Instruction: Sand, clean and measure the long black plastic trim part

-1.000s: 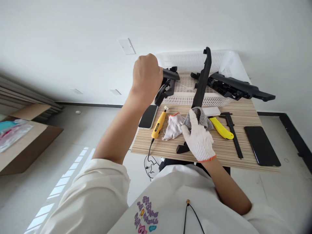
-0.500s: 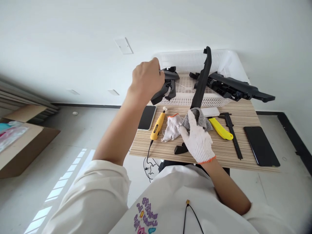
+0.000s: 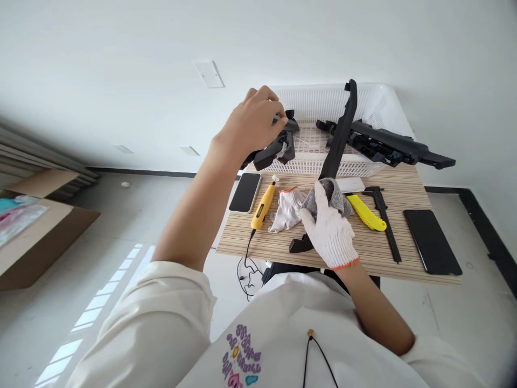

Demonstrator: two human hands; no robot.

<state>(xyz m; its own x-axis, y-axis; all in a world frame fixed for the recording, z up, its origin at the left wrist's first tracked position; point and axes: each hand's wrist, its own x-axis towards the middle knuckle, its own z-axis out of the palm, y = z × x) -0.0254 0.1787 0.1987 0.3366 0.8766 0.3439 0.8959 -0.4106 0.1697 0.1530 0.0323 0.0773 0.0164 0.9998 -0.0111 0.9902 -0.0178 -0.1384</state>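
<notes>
My left hand [image 3: 257,121] is bare and hovers over the left end of the white basket, fingers arched and apart. Its thumb and fingertips are close to black plastic parts [image 3: 287,141] lying across the basket rim; whether they touch is unclear. In a white knit glove, my right hand [image 3: 331,231] presses a grey cloth [image 3: 341,202] around a long black plastic trim piece [image 3: 338,134]. This piece slants from the table's front, where its lower end shows, up over the basket. Part of it is hidden under cloth and glove.
More black parts [image 3: 398,144] jut over the right side of the white basket [image 3: 315,168]. On the table lie a phone [image 3: 245,192], a corded yellow rotary tool [image 3: 263,207], a white glove [image 3: 287,210], a yellow utility knife [image 3: 367,214], black calipers [image 3: 386,226] and another phone [image 3: 433,241].
My left hand has loosened from its closed grip on the black parts, its fingers now arched and apart. The parts stay put. My right hand keeps its hold on cloth and trim piece.
</notes>
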